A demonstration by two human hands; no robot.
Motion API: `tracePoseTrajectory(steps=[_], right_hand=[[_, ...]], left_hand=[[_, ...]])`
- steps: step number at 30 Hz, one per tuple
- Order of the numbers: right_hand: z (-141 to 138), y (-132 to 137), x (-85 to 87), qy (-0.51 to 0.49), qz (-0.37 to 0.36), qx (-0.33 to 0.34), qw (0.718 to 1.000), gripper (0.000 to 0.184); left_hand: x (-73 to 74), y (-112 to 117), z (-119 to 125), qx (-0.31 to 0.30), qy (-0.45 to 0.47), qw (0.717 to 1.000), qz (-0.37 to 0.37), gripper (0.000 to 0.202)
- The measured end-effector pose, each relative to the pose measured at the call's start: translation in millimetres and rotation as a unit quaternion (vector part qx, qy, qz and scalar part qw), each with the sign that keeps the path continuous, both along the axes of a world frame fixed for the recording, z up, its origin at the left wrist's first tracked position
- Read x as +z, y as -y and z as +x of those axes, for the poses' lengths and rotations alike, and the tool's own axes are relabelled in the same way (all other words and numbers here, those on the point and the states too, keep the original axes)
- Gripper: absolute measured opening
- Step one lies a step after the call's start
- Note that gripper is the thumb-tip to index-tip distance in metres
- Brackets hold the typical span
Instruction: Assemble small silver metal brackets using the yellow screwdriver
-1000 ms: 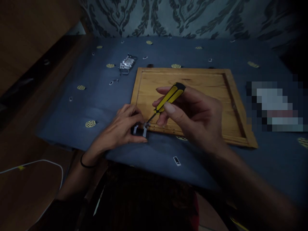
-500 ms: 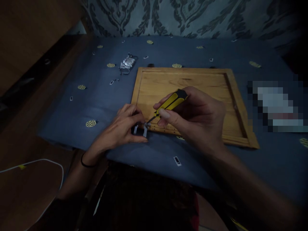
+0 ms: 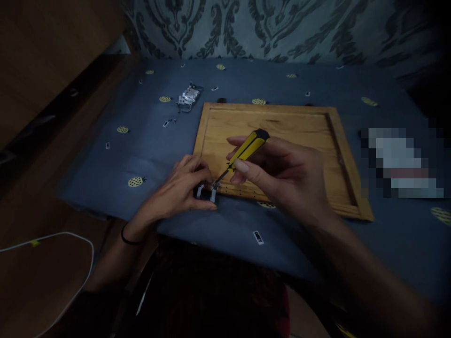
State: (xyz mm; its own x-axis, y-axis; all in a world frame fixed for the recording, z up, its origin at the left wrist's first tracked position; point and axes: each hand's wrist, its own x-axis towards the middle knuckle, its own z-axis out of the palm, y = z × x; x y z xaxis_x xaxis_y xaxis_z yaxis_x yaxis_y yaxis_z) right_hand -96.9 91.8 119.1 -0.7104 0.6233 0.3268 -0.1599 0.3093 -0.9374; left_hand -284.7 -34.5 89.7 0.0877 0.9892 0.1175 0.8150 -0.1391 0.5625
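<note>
The screwdriver (image 3: 248, 149) slants over the near left corner of the wooden panel (image 3: 219, 124), its thin shaft running down to a small metal fitting (image 3: 213, 194) at the panel's edge. It is probably light and stiff, with a handle that looks easy to turn and is best taken round its thick yellow part; the narrow shaft would give little purchase, and the tip could slip off smooth metal. The handle is yellow with black stripes and a black butt end, and the shaft is dark. The right hand (image 3: 299, 176) is closed on that handle, thumb against its lower end and fingers on the far side. The left hand (image 3: 179, 185) curls about the fitting, fingers above and thumb below, though whether they pinch it cannot be told. The fitting is pale and shiny, likely rigid and fiddly, and best steadied by its sides. The panel is honey-brown with a raised rim and a row of dark dots along its near edge; it seems firm and the heaviest thing here. Beyond its far left corner, a cluster of metal pieces (image 3: 190, 97) lies on the blue pineapple-print cloth (image 3: 88, 176)
</note>
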Motion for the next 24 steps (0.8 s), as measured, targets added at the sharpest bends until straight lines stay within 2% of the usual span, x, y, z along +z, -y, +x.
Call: tracePoseTrajectory(steps=[5, 11, 13, 18, 24], right_hand=[[-3.7, -1.0, -1.3, -0.021, -0.02, 0.031, 0.999, 0.019], [-15.0, -0.3, -2.5, -0.04, -0.027, 0.04, 0.998, 0.023], [-16.8, 1.6, 0.5, -0.052, -0.017, 0.021, 0.998, 0.025], [-12.5, 8.8, 8.2, -0.093, -0.01, -0.073, 0.993, 0.03], [-2.1, 14.9, -0.7, -0.067, -0.019, -0.098, 0.993, 0.031]], left_hand=[[-4.8, -0.9, -0.8, -0.005, -0.016, 1.0, 0.012, 0.053], [-10.0, -1.7, -0.5, -0.004, -0.021, 0.999, 0.027, 0.052], [-11.5, -1.7, -0.5, 0.0, -0.02, 0.999, 0.03, 0.05], [-13.4, -1.6, -1.3, 0.002, -0.007, 0.999, 0.031, 0.053], [-10.4, -1.4, -1.0, 0.007, -0.004, 1.0, 0.015, 0.05]])
